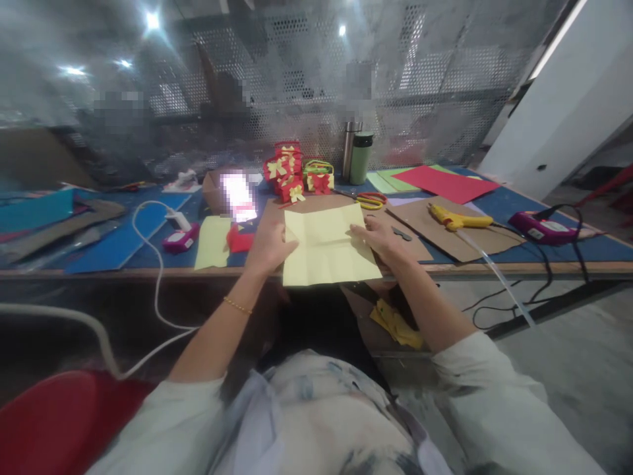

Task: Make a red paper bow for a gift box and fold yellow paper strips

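A pale yellow sheet of paper (329,247) with crease lines is held up at the table's front edge. My left hand (270,247) grips its left side, thumb lying over the front. On the opposite side my right hand (380,239) pinches the right edge, its thumb on top and the other fingers partly hidden behind. Just beyond the sheet lies brown cardboard (277,211). Small red gift boxes (289,173) with yellow bows stand behind it, beside a yellow box with a red bow (320,183). Scissors (370,200) with yellow and red handles lie close to them.
A yellow glue gun (459,220) rests on cardboard at the right, near a purple device (544,226). Red card (448,183), a green flask (361,158) and a lit phone (239,196) are at the back. A white cable (157,284) hangs over the left edge.
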A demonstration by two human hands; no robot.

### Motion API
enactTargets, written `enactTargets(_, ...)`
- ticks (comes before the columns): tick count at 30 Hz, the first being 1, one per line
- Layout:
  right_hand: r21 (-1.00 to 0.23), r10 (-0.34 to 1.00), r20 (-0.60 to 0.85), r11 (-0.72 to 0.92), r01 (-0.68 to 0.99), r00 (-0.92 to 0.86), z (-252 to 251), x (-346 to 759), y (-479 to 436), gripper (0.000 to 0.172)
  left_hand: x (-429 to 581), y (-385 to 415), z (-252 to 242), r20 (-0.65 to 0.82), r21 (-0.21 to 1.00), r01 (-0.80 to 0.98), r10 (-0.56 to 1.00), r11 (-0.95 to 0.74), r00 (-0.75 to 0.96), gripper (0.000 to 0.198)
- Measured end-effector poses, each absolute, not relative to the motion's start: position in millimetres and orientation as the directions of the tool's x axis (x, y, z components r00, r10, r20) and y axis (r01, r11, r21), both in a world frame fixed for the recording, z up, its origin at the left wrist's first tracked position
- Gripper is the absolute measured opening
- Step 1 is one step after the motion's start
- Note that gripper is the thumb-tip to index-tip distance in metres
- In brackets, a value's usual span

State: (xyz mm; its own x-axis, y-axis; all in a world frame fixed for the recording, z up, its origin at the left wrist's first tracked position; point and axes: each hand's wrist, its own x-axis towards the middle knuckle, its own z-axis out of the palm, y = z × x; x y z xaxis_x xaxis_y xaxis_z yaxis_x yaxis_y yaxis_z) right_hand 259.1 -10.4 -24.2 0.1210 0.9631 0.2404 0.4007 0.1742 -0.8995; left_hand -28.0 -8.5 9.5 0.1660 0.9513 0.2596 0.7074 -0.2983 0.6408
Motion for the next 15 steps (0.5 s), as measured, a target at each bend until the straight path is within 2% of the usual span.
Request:
enactTargets(2,-0.825,0.911,0.36,0.209,0.525,0.204,-20,262,-15,0.044,-25,-13,16,0.255,0.554,0.783,0.953,-0.284,0.165,0.016)
enactTargets(4,-0.665,0.802,0.56,0.283,0.691,0.21,-13,261,-24,0.04,-20,-21,23,0.232,0.52,0.809,0.957,-0.275,0.177,0.017)
enactTargets(6,-0.427,0.695,0.719,0.408,0.807,0.029,-3,251,-37,0.027,-14,-29,29,0.199,0.541,0.796,0.961,-0.27,0.19,0.017)
enactTargets(7,-0.328,0.669,0.736,0.489,0.808,-0.106,1,244,-43,0.023,-10,-32,30,0.181,0.568,0.782,0.966,-0.257,0.185,0.015)
enactTargets(9,-0.19,0.642,0.663,0.642,0.743,-0.385,6,226,-52,0.026,-5,-35,32,0.151,0.616,0.756,0.975,-0.223,0.165,0.011)
enactTargets(11,-0.125,0.635,0.529,0.715,0.688,-0.564,7,207,-58,0.027,-2,-35,31,0.142,0.628,0.751,0.979,-0.203,0.145,0.009)
enactTargets(15,-0.051,0.706,0.319,0.679,0.732,-0.632,1,186,-62,0.027,-6,-28,27,0.156,0.587,0.779,0.975,-0.219,0.156,0.011)
